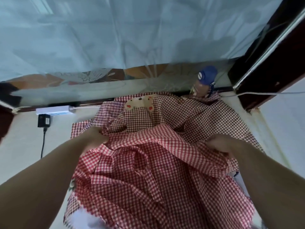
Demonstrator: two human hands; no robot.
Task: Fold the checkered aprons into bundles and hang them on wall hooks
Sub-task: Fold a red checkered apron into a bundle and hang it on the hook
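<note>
A red-and-white checkered apron [148,171] lies crumpled across the white surface in front of me, its ties tangled in the folds. My left hand [94,138] grips its upper left edge. My right hand [219,143] grips its upper right edge. Beyond it lies a dark brown checkered apron [181,113] with a cream bear-shaped patch [142,102]. A paler pink checkered cloth [107,113] shows under its left side. No wall hooks are in view.
A white power strip [54,110] and a black adapter [43,120] with its cord lie at the left. A bottle with a blue cap [206,78] stands at the back right. A pale blue curtain [132,30] hangs behind; a dark wooden frame [264,63] stands at the right.
</note>
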